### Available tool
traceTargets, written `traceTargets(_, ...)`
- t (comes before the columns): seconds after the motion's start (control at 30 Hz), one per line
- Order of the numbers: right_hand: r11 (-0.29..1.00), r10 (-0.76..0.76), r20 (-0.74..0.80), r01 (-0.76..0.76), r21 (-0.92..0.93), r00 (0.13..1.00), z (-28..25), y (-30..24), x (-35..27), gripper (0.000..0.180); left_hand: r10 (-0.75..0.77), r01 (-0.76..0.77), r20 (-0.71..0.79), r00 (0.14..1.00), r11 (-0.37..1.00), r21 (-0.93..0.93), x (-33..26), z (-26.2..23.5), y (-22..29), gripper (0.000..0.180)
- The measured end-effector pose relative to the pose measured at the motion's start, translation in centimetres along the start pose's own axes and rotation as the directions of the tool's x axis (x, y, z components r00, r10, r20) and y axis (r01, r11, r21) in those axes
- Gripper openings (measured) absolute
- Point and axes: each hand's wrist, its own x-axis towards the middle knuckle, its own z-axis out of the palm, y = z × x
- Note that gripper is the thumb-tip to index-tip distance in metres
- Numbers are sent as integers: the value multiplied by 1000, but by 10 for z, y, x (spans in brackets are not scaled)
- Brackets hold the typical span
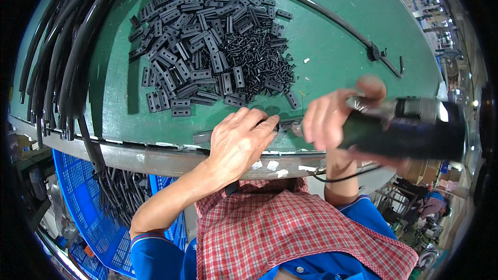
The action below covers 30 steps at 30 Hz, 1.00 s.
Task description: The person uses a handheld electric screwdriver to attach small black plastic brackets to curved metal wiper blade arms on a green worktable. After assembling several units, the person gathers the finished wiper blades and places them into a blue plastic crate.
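Near the table's front edge, my left hand (239, 139) is closed, thumb and fingertips pressed together, over a grey tube-like piece (202, 137) whose rounded end sticks out on the left. The rest of that piece lies under the palm. My right hand (327, 119) is wrapped round a dark electric screwdriver (410, 132), held almost level and blurred by motion. Its metal nose points left and reaches my left fingertips. Whether a screw sits at the tip is hidden. Just beyond my hands lies a heap of small black screws (257, 59).
Black two-holed blocks (181, 36) are piled beside the screws on the green table (321, 46). Long black tubes (67, 46) hang over the left edge. A thin rod with a clamp (337, 21) lies far right. Below left stands a blue crate (88, 202) with dark rods.
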Motion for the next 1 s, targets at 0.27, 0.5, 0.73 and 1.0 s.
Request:
traceTargets(0.27, 963, -198, -473, 261, 70, 858, -28, -53, -42, 86, 100, -111, 147, 984, 991, 71, 8, -5, 7, 60)
traceTargets(0.5, 976, -52, -673, 180, 122, 738, -42, -45, -100, 79, 122, -146, 244, 962, 985, 87, 12, -23, 0, 58)
traceTargets(0.73, 982, -98, -951, 185, -45, 292, -39, -55, -112, 67, -56, 281, -466, 883, 858, 430, 29, -232, -50, 40)
traceTargets(1.0, 943, -11, -958, 321, 85, 285, -52, -62, -119, 65, -439, 593, -405, 802, 510, 623, 45, -393, -128, 45)
